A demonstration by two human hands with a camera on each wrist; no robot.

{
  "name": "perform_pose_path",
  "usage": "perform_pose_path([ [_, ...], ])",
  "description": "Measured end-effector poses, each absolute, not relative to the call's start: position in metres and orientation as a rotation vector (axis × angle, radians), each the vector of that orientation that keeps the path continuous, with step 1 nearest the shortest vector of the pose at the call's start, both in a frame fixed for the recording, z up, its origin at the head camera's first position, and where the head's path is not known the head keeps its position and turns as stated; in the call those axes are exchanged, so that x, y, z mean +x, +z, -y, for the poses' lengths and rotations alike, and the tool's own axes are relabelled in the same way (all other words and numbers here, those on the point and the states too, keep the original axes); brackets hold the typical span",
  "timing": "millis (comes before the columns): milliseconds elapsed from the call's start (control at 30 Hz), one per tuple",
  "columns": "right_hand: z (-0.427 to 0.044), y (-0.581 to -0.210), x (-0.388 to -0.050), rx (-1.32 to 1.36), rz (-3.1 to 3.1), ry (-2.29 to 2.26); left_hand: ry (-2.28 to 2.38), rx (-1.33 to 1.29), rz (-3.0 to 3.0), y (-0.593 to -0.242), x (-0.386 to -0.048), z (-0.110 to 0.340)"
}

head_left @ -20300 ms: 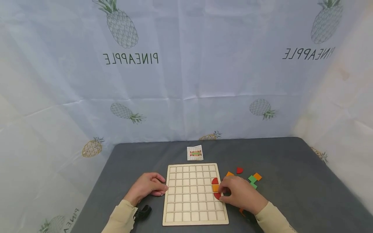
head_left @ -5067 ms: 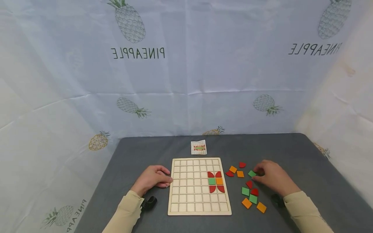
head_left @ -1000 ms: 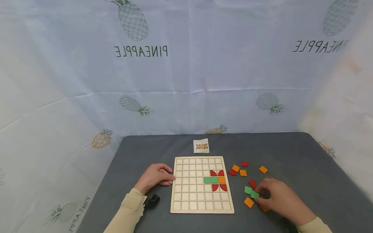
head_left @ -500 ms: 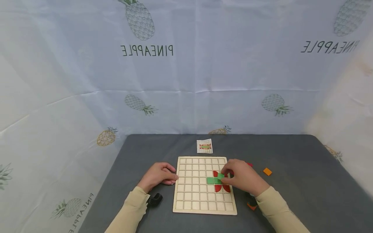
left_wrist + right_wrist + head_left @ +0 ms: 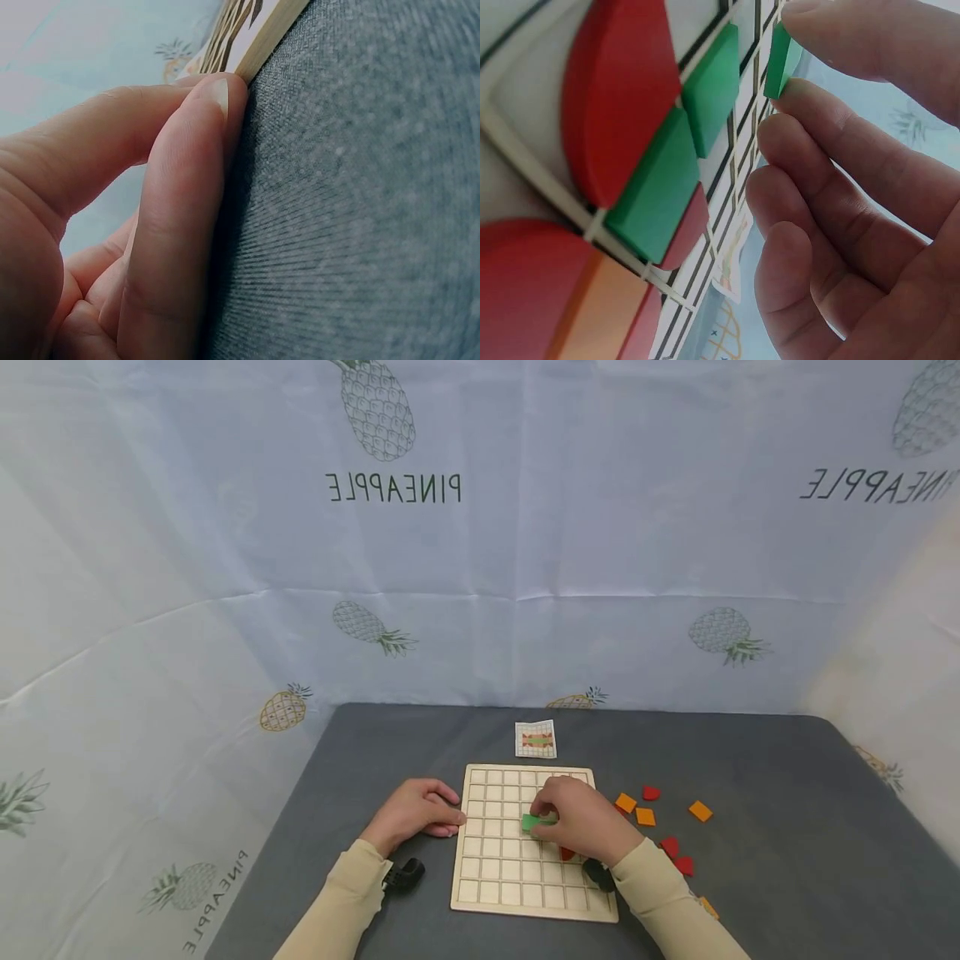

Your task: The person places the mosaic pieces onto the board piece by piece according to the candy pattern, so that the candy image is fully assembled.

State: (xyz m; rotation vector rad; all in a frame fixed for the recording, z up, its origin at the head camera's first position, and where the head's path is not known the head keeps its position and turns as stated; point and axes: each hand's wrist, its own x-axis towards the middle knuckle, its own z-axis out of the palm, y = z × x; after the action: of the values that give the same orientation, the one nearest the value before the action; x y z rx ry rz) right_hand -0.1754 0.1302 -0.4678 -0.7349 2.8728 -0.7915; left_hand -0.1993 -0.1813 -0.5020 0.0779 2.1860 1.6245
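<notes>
My right hand [image 5: 581,817] pinches a green square tile [image 5: 779,61] between thumb and forefinger, at the surface of the wooden grid board [image 5: 491,847]. In the right wrist view, two green tiles [image 5: 656,187] sit in a row on the board, flanked by red rounded tiles [image 5: 619,105], with an orange tile [image 5: 596,307] at the row's end. From above, the hand hides most of these placed tiles. My left hand [image 5: 412,814] rests on the table, its thumb against the board's left edge, fingers relaxed.
Loose orange tiles [image 5: 701,811] and red tiles [image 5: 651,793] lie on the grey table right of the board, some partly behind the right forearm. Behind the board lies a small pattern card [image 5: 536,740]. A pineapple-print curtain [image 5: 480,652] hangs at the back.
My right hand has picked the green tile from the pile on the right and carried it left over the board. Several more tiles are on the board than 20 seconds ago. My left hand stays put.
</notes>
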Motion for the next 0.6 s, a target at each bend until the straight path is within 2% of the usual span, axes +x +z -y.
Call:
perform_pose_path([
  [600,-0.1276,-0.4753,-0.1715,-0.773,-2.903,-0.722,1.630,0.078,-2.192,-0.5045,-0.1995,0.1795],
])
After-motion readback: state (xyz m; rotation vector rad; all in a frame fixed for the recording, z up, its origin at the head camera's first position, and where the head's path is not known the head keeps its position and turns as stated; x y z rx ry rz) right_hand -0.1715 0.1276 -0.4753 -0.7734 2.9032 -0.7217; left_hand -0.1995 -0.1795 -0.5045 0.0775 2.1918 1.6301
